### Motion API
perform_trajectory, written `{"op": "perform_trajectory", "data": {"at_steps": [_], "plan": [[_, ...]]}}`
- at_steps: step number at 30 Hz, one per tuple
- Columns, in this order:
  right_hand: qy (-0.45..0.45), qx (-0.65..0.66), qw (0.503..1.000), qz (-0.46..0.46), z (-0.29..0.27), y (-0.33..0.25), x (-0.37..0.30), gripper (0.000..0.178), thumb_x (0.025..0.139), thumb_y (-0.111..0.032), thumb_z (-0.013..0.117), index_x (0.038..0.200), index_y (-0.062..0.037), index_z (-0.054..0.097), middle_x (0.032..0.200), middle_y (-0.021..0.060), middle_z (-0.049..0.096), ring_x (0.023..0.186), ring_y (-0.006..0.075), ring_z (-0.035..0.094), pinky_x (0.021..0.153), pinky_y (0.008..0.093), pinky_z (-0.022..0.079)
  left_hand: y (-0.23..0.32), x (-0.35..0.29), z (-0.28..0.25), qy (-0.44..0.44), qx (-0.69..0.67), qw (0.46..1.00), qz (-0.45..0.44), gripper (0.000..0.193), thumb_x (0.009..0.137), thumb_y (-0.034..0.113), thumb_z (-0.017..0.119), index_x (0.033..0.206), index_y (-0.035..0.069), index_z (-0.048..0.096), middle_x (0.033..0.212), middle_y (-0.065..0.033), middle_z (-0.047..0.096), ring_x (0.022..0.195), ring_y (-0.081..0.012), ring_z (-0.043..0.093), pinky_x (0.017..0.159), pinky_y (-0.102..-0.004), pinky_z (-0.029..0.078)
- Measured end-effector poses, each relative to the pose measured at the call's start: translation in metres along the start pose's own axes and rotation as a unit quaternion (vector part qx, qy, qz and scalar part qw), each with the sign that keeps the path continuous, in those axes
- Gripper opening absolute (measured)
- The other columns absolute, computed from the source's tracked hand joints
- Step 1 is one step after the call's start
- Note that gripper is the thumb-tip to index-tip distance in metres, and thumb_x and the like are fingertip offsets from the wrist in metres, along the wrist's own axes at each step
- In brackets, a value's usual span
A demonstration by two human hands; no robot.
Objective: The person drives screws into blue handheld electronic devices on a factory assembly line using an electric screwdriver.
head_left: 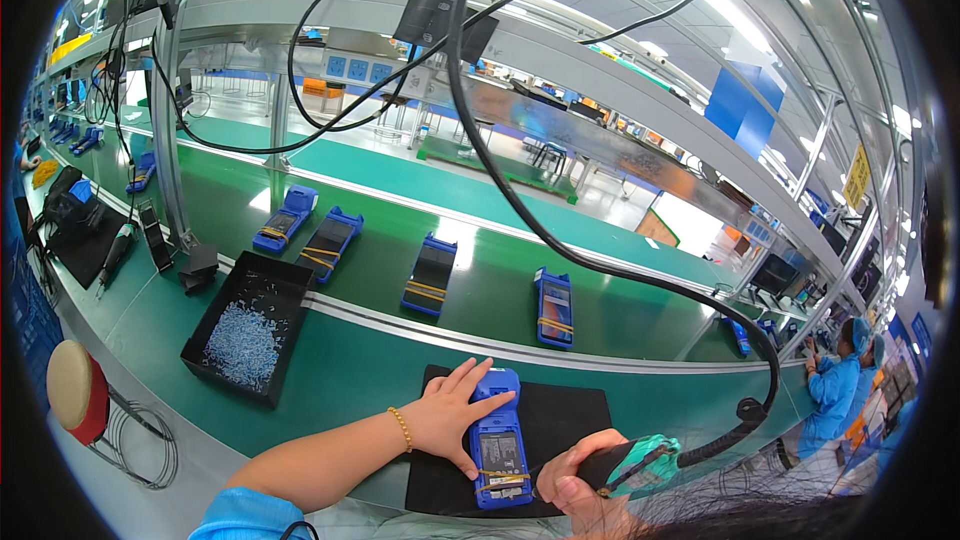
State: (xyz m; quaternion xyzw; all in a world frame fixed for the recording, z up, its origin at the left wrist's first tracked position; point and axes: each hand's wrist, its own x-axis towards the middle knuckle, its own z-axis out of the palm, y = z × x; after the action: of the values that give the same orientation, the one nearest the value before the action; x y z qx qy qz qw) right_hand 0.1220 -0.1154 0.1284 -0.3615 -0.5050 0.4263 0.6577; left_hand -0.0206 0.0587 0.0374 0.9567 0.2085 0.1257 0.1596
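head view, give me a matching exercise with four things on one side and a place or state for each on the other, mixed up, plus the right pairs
Things:
1. black bin
2. left hand
3. right hand
4. black mat

Places and states:
A. closed around a black-and-green tool
B. lying under the blue device nearest the person
C. holding a heap of small pale-blue pieces
D. resting on that device, fingers spread

Right pairs: 1-C, 2-D, 3-A, 4-B
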Motion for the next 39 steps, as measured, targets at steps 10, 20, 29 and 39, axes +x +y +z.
{"op": "perform_trajectory", "data": {"at_steps": [10,20,29,39], "plan": [[0.079,0.034,0.992,-0.093,-0.005,-0.005,0.003,0.034,0.081,-0.012,0.073,0.096,-0.0041,0.044,0.058,0.0041,0.047,0.047,0.0139,0.047,0.048,0.0326,0.043,0.026,-0.005,-0.007,0.098,-0.059,0.971,0.21,0.082,0.058,0.06,0.078,0.13,0.029,0.055,0.15,-0.0135,0.027,0.137,-0.0384,0.022,0.104,-0.0575,0.019],[0.082,0.069,0.98,-0.169,-0.027,-0.004,-0.002,0.034,0.083,-0.011,0.069,0.098,-0.0052,0.04,0.058,0.0033,0.045,0.046,0.0139,0.048,0.047,0.0325,0.043,0.041,-0.004,0.02,0.145,-0.046,0.961,0.233,0.014,0.079,0.033,0.07,0.085,0.021,0.071,0.077,0.0102,0.06,0.084,-0.0087,0.055,0.084,-0.0378,0.032],[0.059,0.043,0.994,-0.075,-0.052,0.012,-0.01,0.029,0.077,0.003,0.065,0.095,-0.0032,0.043,0.056,0.0067,0.048,0.046,0.0146,0.047,0.046,0.032,0.043,0.017,0.005,0.019,0.196,-0.064,0.968,0.142,0.013,0.078,0.031,0.071,0.077,0.018,0.071,0.073,0.0057,0.063,0.078,-0.0133,0.058,0.075,-0.0309,0.039],[0.054,0.016,0.997,-0.057,-0.056,0.018,-0.01,0.026,0.078,0.005,0.064,0.093,-0.0037,0.044,0.059,0.0073,0.049,0.049,0.0154,0.05,0.048,0.0333,0.045,0.009,0.008,0.024,0.182,-0.092,0.973,0.108,0.014,0.079,0.03,0.07,0.076,0.016,0.072,0.074,0.0029,0.064,0.076,-0.0167,0.059,0.074,-0.0321,0.044]]}}
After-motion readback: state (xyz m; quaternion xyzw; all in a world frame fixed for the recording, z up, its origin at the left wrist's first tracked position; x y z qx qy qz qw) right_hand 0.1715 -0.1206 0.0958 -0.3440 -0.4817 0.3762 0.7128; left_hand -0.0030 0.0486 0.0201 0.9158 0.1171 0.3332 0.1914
